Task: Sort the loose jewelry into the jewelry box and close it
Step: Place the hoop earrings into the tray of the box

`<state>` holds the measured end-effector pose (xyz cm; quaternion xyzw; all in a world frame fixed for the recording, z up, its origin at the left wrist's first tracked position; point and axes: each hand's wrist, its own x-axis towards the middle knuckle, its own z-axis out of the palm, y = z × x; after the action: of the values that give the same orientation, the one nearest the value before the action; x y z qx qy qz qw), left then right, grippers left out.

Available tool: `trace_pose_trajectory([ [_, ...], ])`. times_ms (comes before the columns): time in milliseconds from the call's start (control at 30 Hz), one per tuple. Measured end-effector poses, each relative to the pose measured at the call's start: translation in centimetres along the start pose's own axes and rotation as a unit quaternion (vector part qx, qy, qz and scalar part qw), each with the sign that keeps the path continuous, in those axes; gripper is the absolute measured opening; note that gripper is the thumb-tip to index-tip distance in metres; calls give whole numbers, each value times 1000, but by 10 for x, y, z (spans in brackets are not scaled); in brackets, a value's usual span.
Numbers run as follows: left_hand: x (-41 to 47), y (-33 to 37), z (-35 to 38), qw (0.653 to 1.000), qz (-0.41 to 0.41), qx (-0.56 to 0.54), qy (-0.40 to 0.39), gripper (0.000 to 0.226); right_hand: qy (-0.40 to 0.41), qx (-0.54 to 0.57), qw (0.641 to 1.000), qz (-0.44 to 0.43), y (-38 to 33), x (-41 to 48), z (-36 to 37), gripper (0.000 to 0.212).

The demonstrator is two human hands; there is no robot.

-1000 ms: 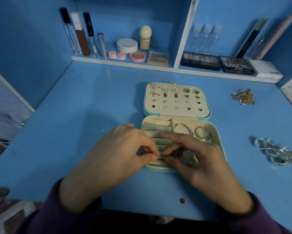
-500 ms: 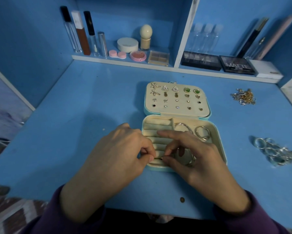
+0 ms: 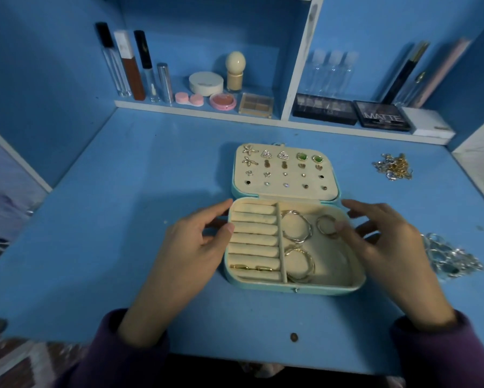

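Observation:
A teal jewelry box lies open on the blue desk, its cream lid studded with earrings. Two gold rings sit in the nearest ring-roll slot. Several hoops lie in the right compartment. My left hand rests at the box's left edge, fingers relaxed, holding nothing. My right hand hovers over the box's right edge, fingers spread and empty. A pile of silver rings lies right of the box, and a tangle of gold and silver chains at far right.
A shelf at the back carries lip-gloss tubes, a compact, a blush pan and palettes. A small dark speck marks the desk near its front edge. Blue walls close in both sides.
Both hands have drawn apart from the front ring slot, where they were pinching something together. Two gold rings now sit uncovered there. The left hand went left, the right hand right.

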<state>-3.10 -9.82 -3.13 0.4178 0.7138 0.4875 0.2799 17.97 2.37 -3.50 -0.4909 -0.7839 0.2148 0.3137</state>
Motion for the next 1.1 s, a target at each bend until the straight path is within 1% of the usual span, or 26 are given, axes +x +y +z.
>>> trace_pose_trajectory([
  [100,-2,0,2,1000,12,16,14,38,-16,24,999,23,-1,0,-2,23],
  [200,0,1,4,1000,4,7,18,37,-11,37,999,14,-4,0,-5,25],
  [467,15,9,20,999,25,26,10,37,2,36,999,32,13,12,-10,24],
  [600,26,7,20,999,20,47,2,38,-7,41,998,46,18,18,-11,21],
  [667,34,6,18,998,23,55,-4,35,-16,66,996,59,19,22,-12,17],
  [767,49,11,18,998,33,40,19,25,-3,96,992,76,19,33,-13,15],
  [867,70,16,24,998,42,33,45,24,-2,114,989,96,21,50,-8,20],
  [933,85,14,30,997,44,38,59,28,-8,124,986,110,23,61,-2,24],
  [1100,109,10,44,997,22,33,70,37,-20,138,983,120,26,78,8,31],
])
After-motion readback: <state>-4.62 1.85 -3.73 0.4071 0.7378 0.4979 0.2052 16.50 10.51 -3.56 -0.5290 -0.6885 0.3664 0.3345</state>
